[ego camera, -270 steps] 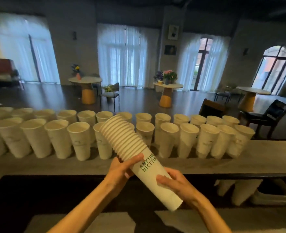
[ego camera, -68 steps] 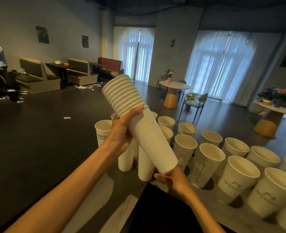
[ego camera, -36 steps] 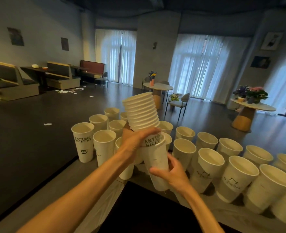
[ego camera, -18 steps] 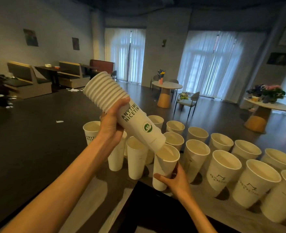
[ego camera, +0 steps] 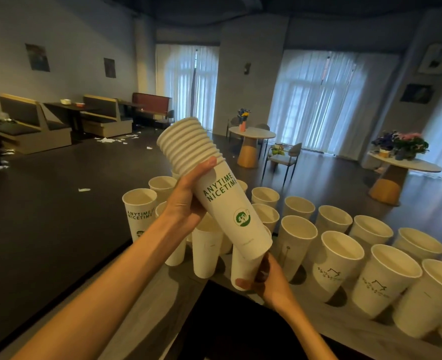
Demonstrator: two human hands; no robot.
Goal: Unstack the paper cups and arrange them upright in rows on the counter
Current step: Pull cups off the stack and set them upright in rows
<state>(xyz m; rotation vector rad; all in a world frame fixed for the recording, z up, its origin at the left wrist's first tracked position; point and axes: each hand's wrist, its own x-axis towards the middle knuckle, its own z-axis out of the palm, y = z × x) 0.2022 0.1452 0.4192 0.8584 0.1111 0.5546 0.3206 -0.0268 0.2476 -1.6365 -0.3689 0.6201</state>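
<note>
- Above the tabletop (ego camera: 167,289), the left hand (ego camera: 186,201) wraps a tilted stack of white cups (ego camera: 214,193) with green words.
- Right hand (ego camera: 269,279) fingers curl round one cup (ego camera: 240,268) under it.

stood packed in two rows along the counter (ego camera: 365,341), rim nearly against rim: upright paper cups (ego camera: 336,258), leaving no gap wide enough for a hand between them. blocked the left end of the rows from above: the tilted stack of cups (ego camera: 214,193) gripped in the left hand (ego camera: 186,203), its base just over a single cup (ego camera: 240,268) clasped low by the right hand (ego camera: 269,279). lay open: the bare strip of counter at the near left corner, in front of the leftmost cups, and the air above the rims further right. ran dark and clear beyond the far edge: the floor (ego camera: 45,229).
</note>
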